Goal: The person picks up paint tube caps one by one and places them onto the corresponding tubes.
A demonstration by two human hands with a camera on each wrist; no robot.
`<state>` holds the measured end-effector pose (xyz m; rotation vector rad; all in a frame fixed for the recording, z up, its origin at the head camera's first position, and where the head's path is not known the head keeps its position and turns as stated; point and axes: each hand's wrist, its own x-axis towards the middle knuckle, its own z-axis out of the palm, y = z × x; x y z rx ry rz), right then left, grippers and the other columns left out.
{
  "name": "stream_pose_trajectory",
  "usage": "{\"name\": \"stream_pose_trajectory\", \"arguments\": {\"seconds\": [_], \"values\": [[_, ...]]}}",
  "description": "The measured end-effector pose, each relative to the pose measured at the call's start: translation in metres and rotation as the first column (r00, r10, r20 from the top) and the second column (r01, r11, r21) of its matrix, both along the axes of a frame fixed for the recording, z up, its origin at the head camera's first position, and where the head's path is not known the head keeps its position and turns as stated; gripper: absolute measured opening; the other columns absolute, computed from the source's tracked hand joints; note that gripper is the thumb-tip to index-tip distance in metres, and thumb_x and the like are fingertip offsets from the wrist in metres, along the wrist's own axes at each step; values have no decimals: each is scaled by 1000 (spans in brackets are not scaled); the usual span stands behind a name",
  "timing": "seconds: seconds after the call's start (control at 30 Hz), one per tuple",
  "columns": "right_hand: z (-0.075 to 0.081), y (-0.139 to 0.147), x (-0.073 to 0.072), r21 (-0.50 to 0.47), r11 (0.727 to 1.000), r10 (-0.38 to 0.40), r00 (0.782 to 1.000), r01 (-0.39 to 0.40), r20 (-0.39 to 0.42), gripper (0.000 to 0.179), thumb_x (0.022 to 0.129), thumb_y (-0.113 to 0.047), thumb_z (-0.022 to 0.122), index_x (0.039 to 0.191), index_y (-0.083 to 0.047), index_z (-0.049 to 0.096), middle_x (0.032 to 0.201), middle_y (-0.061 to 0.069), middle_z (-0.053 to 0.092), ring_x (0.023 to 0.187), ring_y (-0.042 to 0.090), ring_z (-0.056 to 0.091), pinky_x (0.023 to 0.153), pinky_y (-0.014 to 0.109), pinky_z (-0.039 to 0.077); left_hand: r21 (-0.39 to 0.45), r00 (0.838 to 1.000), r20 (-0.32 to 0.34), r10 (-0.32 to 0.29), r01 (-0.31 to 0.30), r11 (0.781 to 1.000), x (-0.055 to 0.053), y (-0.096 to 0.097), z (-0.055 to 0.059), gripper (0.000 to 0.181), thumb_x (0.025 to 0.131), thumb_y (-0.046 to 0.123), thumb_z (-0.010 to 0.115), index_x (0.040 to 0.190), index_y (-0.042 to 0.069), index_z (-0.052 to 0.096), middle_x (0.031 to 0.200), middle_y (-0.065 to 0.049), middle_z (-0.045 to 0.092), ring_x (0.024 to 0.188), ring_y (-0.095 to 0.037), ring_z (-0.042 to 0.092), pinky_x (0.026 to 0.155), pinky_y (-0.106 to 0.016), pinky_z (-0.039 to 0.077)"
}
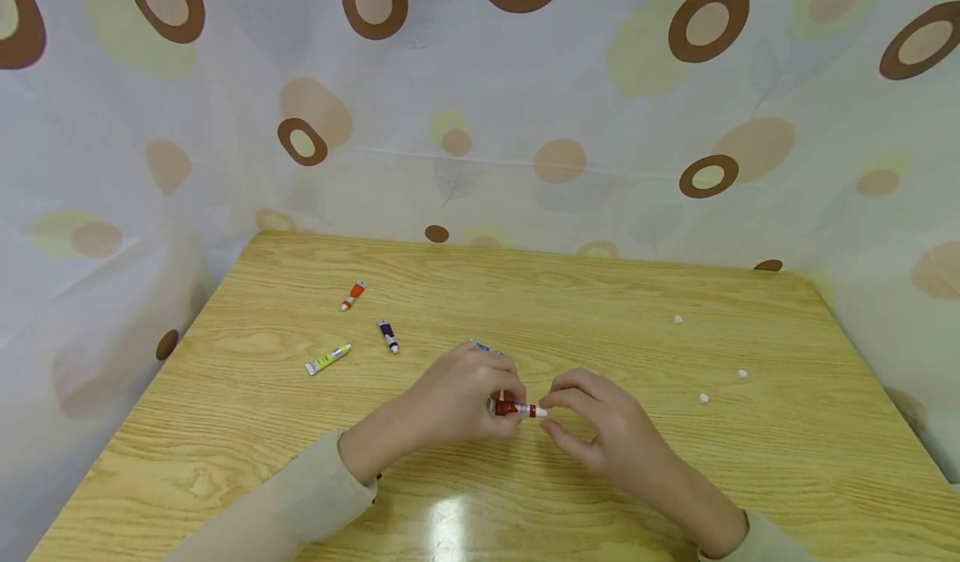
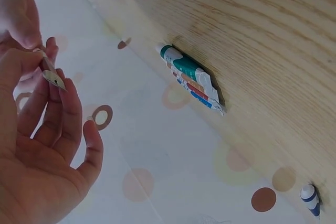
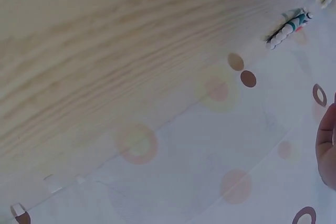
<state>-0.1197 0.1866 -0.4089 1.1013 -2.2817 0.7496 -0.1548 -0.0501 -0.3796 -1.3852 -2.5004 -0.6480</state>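
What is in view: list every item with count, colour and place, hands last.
Table: one, light wood, foreground.
Sheet: one, white with brown, yellow and peach spots, behind table.
Orange tube: one, orange, table's left.
Dark tube: one, dark blue, table's left.
Yellow tube: one, yellow, table's left.
Tube row: count unclear, green and blue showing, beyond left hand.
Red tube: one, dark red, held.
Small pieces: three, white, table's right.
Sleeves: two, pale, forearms.
Left hand: one, bare, pinching red tube.
Right hand: one, bare, at its white end.

In the head view, your left hand [image 1: 468,391] is hiding part of a red tube [image 1: 511,408] and most of a blue tube [image 1: 487,348].
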Motion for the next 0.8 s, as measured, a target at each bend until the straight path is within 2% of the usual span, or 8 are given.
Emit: {"name": "stream_pose_trajectory", "arguments": {"seconds": [0.1, 0.2, 0.3, 0.37, 0.43, 0.57, 0.7, 0.8], "values": [[1, -2, -1, -2, 1000, 12, 998, -13, -61, 36, 107, -35, 52, 93, -10, 73, 99, 0, 69, 85, 14, 66, 78, 21, 55, 5, 1000, 10, -7, 7, 1000, 0, 0, 0, 7, 79, 16, 81, 78, 23, 77, 74, 14, 67, 63, 3, 55, 72, -17, 40], [1, -2, -2, -7, 1000, 17, 996, -18, -92, 35, 107, -34, 52, 91, -10, 73, 97, 1, 70, 84, 15, 66, 77, 22, 55, -3, 1000, -12, -9, 9, 1000, 0, 0, 0, 7, 79, 18, 82, 78, 23, 77, 74, 15, 67, 63, 3, 55, 72, -17, 41], [-1, -2, -2, -8, 1000, 10, 996, -11, -86, 37, 107, -35, 53, 90, -10, 74, 97, 1, 70, 84, 14, 67, 78, 21, 56, -18, 996, -86, -1, -1, 1000, 1, 0, -1, 8, 78, 21, 84, 78, 24, 77, 75, 16, 67, 65, 3, 55, 73, -18, 43], [-2, -2, -2, -16, 1000, 10, 997, -11, -70, 37, 107, -36, 53, 90, -10, 74, 97, 0, 70, 83, 14, 66, 78, 20, 55, -31, 985, -170, 6, -11, 999, 1, 1, -1, 8, 78, 24, 85, 79, 25, 77, 77, 16, 68, 66, 3, 56, 74, -19, 46], [-3, -2, -2, -34, 999, 18, 999, -19, -51, 35, 107, -35, 54, 91, -10, 73, 98, -1, 69, 82, 13, 66, 78, 19, 54, -40, 964, -264, 11, -22, 999, 2, 2, -2, 8, 78, 26, 86, 79, 26, 78, 79, 16, 70, 69, 2, 59, 76, -20, 48], [-4, -3, -2, -76, 996, 37, 999, -37, 7, 27, 106, -30, 58, 92, -11, 72, 97, -2, 68, 80, 11, 64, 77, 16, 52, -47, 899, -437, 22, -47, 998, 4, 4, -3, 8, 78, 28, 85, 79, 25, 78, 81, 15, 73, 74, -1, 66, 76, -22, 51], [-3, -4, 0, -106, 994, 39, 995, -28, 96, 3, 96, -12, 72, 93, -12, 72, 96, -3, 66, 81, 8, 62, 75, 15, 52, -54, 842, -539, 31, -71, 996, 5, 6, -5, 6, 80, 26, 82, 79, 23, 78, 81, 13, 73, 76, -4, 68, 77, -23, 50], [-2, -5, 2, -118, 993, 19, 982, 4, 190, 16, 87, 1, 77, 93, -13, 72, 96, -5, 65, 82, 4, 60, 73, 17, 53, -61, 819, -573, 34, -84, 995, 7, 7, -6, 5, 83, 25, 81, 80, 22, 78, 83, 11, 73, 77, -6, 68, 78, -24, 49]]}}
